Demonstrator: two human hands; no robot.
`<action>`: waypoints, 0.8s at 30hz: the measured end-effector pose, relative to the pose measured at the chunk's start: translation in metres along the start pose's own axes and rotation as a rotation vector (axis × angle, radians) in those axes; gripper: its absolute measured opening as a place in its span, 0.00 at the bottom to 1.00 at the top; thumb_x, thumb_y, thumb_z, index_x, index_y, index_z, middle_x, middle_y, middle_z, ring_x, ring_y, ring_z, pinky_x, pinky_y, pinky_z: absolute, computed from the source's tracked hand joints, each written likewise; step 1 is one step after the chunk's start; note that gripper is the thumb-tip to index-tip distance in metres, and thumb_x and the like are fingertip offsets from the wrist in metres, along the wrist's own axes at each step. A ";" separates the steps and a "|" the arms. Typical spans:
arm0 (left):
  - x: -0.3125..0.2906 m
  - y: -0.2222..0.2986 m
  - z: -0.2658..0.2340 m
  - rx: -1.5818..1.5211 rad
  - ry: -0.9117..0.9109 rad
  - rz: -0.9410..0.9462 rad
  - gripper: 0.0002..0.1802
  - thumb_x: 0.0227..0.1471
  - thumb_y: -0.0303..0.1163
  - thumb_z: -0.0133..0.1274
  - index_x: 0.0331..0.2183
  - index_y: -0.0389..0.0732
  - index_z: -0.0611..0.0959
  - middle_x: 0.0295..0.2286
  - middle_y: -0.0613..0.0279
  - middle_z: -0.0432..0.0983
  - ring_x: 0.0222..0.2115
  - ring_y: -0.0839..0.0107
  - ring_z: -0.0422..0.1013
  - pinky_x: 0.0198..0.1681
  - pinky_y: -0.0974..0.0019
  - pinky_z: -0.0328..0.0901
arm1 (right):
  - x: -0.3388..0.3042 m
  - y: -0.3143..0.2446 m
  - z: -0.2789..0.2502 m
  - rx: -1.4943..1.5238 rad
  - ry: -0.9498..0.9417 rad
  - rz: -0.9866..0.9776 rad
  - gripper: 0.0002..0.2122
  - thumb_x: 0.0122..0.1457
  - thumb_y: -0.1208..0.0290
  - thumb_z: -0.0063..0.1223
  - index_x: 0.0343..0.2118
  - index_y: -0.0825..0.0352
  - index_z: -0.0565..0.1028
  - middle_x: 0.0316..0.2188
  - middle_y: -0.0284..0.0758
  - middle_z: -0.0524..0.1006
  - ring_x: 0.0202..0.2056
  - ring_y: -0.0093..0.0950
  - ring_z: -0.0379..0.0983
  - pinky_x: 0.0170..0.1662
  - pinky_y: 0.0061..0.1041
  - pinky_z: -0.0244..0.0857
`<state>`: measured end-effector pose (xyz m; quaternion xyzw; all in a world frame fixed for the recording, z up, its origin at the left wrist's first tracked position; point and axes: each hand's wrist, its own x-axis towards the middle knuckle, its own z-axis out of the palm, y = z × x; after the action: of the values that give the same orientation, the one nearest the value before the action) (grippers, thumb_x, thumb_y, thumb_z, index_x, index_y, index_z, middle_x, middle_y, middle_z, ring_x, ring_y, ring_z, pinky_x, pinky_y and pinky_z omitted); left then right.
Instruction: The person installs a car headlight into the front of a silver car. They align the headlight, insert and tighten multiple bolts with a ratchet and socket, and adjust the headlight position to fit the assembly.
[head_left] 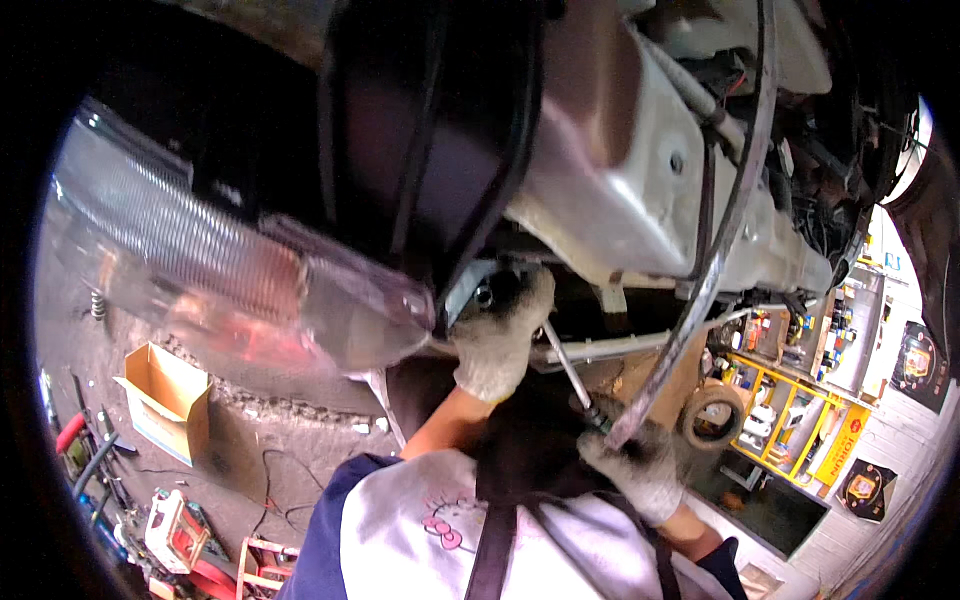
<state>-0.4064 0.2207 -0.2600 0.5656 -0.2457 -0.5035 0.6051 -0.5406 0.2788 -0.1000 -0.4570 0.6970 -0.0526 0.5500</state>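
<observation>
My left hand (497,350), in a grey-white work glove with dark stains, is raised beside the inner end of a clear headlight (370,312). Its fingers look curled at a small metal bracket (468,290) under the car body; what they hold, if anything, is hidden. Lower and to the right, my right hand (640,470), gloved too, is closed round the dark handle of a screwdriver (568,366). The bright shaft slants up and left, its upper end close to my left hand. A pale metal beam (640,215) spans the space above both hands.
A dark hose (715,270) hangs down across the right side, passing in front of my right hand. On the floor at left stands an open cardboard box (168,400) near assorted tools. Far right are a tyre (712,417) and a yellow rack (785,415).
</observation>
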 end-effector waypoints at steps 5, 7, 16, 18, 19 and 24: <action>0.006 -0.010 -0.002 -0.075 -0.077 -0.138 0.16 0.55 0.37 0.61 0.39 0.34 0.82 0.35 0.62 0.79 0.36 0.72 0.74 0.41 0.66 0.68 | 0.002 0.015 0.041 0.398 0.044 0.049 0.18 0.59 0.74 0.60 0.52 0.71 0.74 0.45 0.34 0.78 0.46 0.22 0.73 0.52 0.23 0.67; 0.007 -0.016 -0.008 -0.104 -0.167 -0.268 0.20 0.58 0.41 0.58 0.44 0.34 0.81 0.40 0.60 0.79 0.41 0.71 0.74 0.45 0.66 0.67 | -0.002 0.024 0.060 0.428 0.076 0.010 0.16 0.59 0.76 0.60 0.50 0.70 0.75 0.41 0.33 0.79 0.43 0.20 0.73 0.49 0.21 0.68; 0.002 -0.051 -0.026 -0.630 -0.291 -0.393 0.33 0.64 0.53 0.44 0.58 0.37 0.65 0.54 0.56 0.64 0.55 0.68 0.62 0.59 0.67 0.54 | -0.003 -0.005 0.146 0.922 0.108 0.047 0.06 0.63 0.71 0.57 0.40 0.65 0.74 0.18 0.25 0.72 0.15 0.15 0.65 0.17 0.18 0.55; -0.011 -0.029 -0.038 -0.603 -0.301 -0.428 0.31 0.64 0.53 0.43 0.55 0.38 0.65 0.51 0.57 0.63 0.52 0.68 0.61 0.56 0.68 0.53 | -0.002 -0.006 0.156 1.010 0.068 0.051 0.06 0.63 0.69 0.57 0.39 0.64 0.74 0.17 0.25 0.71 0.14 0.14 0.64 0.16 0.18 0.55; -0.016 -0.024 -0.042 -0.605 -0.310 -0.443 0.30 0.64 0.53 0.43 0.54 0.38 0.65 0.50 0.57 0.63 0.51 0.68 0.61 0.54 0.68 0.53 | -0.001 -0.008 0.157 1.055 0.049 0.053 0.06 0.63 0.68 0.57 0.39 0.63 0.74 0.17 0.25 0.71 0.14 0.14 0.64 0.16 0.18 0.55; -0.037 -0.008 -0.060 -0.603 -0.325 -0.458 0.25 0.63 0.53 0.43 0.47 0.40 0.65 0.43 0.61 0.61 0.44 0.70 0.60 0.48 0.69 0.52 | -0.011 -0.022 0.144 0.972 -0.027 0.124 0.07 0.65 0.63 0.54 0.41 0.59 0.72 0.14 0.27 0.69 0.09 0.18 0.58 0.11 0.19 0.47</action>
<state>-0.3707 0.2809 -0.2722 0.3161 -0.0472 -0.7573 0.5695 -0.4104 0.3353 -0.1353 -0.1055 0.6105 -0.3330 0.7108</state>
